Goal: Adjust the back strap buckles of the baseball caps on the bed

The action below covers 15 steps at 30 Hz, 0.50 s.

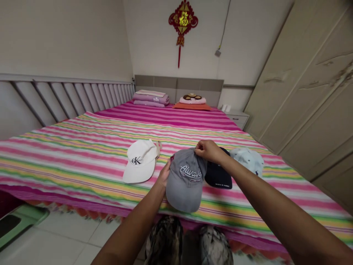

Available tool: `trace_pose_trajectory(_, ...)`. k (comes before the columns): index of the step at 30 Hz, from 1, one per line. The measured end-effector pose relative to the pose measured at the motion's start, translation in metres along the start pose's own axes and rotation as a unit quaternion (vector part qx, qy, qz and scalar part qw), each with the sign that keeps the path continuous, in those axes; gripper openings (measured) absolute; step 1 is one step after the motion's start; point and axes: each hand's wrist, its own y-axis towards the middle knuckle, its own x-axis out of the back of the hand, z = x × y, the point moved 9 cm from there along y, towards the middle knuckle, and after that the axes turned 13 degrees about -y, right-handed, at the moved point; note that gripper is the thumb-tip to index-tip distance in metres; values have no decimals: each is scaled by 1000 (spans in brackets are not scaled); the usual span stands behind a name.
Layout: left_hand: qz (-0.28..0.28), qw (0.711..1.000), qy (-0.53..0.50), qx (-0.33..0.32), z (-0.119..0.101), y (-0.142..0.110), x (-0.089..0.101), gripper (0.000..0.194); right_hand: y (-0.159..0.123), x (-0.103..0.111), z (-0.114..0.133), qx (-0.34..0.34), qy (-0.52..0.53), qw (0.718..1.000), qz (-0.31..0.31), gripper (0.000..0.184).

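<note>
Both hands (165,173) (207,150) hold grey cap (185,180) — "Always", seemingly — beside white "CK" cap (140,161).

You're standing in a home bedroom. The bed (176,125) in front of you fills most of the room, spread with a striped sheet in pink, yellow and green. At its far end, against a grey headboard (179,86), lie folded blankets (151,98) and a pillow (193,100). Above the headboard a red knot ornament (182,22) hangs on the wall. Right of the bed stand a wardrobe (311,84) and a small nightstand (237,117).
</note>
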Motion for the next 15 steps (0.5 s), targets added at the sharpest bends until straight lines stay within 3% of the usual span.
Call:
trace_pose_trajectory(6,-61,986,56,-147,-47,49,22,25,46,-9,-10,7,-93,996,1,14)
trace_pose_trajectory(15,-159,968,36,-189,-76,103,58,14,91,-47,-24,-8,-143,989,30,27)
